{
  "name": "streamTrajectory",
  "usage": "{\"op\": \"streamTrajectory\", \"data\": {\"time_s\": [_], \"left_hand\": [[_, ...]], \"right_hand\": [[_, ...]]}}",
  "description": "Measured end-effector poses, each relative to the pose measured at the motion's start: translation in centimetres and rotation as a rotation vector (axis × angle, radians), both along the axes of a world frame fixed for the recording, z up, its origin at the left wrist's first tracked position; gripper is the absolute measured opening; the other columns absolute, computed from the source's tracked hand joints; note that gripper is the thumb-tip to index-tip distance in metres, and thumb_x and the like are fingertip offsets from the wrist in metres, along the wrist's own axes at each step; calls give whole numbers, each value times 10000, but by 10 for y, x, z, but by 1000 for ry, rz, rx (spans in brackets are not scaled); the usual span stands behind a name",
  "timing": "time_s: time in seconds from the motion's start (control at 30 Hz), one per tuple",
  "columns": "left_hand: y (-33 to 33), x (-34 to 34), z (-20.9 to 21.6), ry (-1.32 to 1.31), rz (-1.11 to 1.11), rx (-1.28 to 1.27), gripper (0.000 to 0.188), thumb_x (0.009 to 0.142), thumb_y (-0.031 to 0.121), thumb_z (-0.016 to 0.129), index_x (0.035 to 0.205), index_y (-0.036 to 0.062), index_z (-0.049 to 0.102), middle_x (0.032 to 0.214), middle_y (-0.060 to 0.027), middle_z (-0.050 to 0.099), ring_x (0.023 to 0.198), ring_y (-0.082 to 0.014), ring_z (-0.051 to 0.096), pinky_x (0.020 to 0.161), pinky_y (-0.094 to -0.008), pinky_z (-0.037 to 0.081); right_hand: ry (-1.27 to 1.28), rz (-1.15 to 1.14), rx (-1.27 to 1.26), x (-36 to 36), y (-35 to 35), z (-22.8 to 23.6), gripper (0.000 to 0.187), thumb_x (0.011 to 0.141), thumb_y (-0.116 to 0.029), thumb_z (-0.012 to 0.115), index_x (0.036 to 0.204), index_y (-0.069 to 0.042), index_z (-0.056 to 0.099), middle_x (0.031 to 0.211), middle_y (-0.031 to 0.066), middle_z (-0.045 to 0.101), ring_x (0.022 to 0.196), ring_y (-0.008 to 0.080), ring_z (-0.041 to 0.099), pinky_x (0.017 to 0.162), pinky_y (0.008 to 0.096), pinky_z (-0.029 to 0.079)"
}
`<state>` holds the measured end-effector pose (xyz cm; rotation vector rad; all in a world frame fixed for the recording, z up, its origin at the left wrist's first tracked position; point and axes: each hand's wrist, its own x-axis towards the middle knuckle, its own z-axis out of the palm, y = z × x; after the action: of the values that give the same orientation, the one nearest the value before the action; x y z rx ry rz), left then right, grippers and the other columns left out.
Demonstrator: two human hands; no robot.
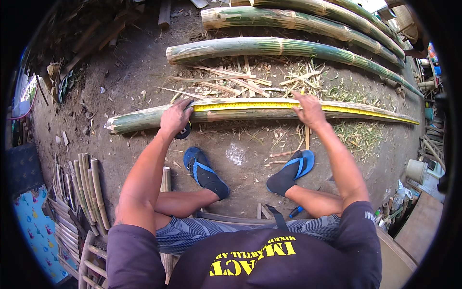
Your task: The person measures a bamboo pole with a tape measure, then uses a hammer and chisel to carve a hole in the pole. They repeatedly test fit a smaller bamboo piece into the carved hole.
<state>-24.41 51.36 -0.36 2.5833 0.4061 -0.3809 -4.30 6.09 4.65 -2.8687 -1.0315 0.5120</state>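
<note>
**Bamboo pole under a yellow tape**

Green bamboo sets the scene: one long pole (144, 120) lies crosswise on the bare dirt just ahead of the person's feet, its cut end to their left, the rest running right and curving off with the lens. This pole is the landmark for all else. Beyond it, well apart, lie three more poles (269, 48), thicker, side by side. Between those and the near pole is a litter of splinters and shavings (240, 79).

Along the top of the near pole, a yellow tape (269, 104) is stretched from the left hand rightward past the right hand. The left hand (174, 118) lies over the pole near its left end, fingers curled down on the tape's start; a dark round thing (183, 132), perhaps the tape case, shows just beneath it, though I cannot tell whether the hand grips it. The right hand (308, 110) rests on the pole further right, fingers bent and pressing the tape flat, not closed around anything.

On the near side of the pole are two blue sandals (204, 171), and to the left of those a bundle of thin slats (89, 188).

By the look of it, the pole is stiff, weighty for its length, smooth-skinned and apt to roll; it is best held near the middle or at a node, clear of the split edge
</note>
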Motion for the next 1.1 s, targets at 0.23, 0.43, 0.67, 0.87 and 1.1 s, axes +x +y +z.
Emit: {"op": "streamTrajectory", "data": {"time_s": [0.23, 0.43, 0.67, 0.87, 1.1], "left_hand": [[-1, 3, -1, -3, 61, 21, 369, 1010, 335, 533, 1287, 154, 696, 1297, -92, 687, 1067, -377, 687, 921, -479, 556], [-3, 3, -4, -75, 64, 25, 359, 1011, 327, 531, 1281, 159, 700, 1282, -92, 694, 1064, -374, 688, 915, -475, 559], [-1, 3, -6, -107, 57, 29, 348, 1008, 318, 538, 1256, 147, 712, 1270, -103, 699, 1061, -368, 690, 920, -467, 559], [-2, 3, -4, -51, 75, 9, 350, 1006, 314, 536, 1250, 137, 713, 1272, -106, 698, 1069, -362, 690, 921, -465, 560], [9, 4, -1, -44, 16, 3, 383, 1000, 354, 542, 1281, 145, 698, 1276, -117, 694, 1106, -361, 678, 946, -460, 550]], "right_hand": [[166, -222, 852, -89, 141, -57, 214, 977, -173, 615, 1162, -109, 701, 987, 116, 759, 875, 201, 747, 792, 323, 588], [259, -397, 914, -88, 149, -70, 110, 845, -98, 659, 919, -35, 605, 813, 102, 686, 771, 207, 707, 712, 335, 545], [254, -366, 856, -84, 150, -75, 110, 844, -113, 667, 903, -46, 602, 770, 141, 671, 669, 246, 677, 612, 365, 514], [239, -296, 812, -84, 150, -76, 110, 846, -136, 654, 877, -54, 588, 753, 148, 666, 624, 269, 645, 584, 367, 490], [320, -297, 734, -78, 146, -71, 133, 793, -142, 654, 795, -25, 591, 686, 151, 642, 615, 240, 650, 578, 362, 486]]}}
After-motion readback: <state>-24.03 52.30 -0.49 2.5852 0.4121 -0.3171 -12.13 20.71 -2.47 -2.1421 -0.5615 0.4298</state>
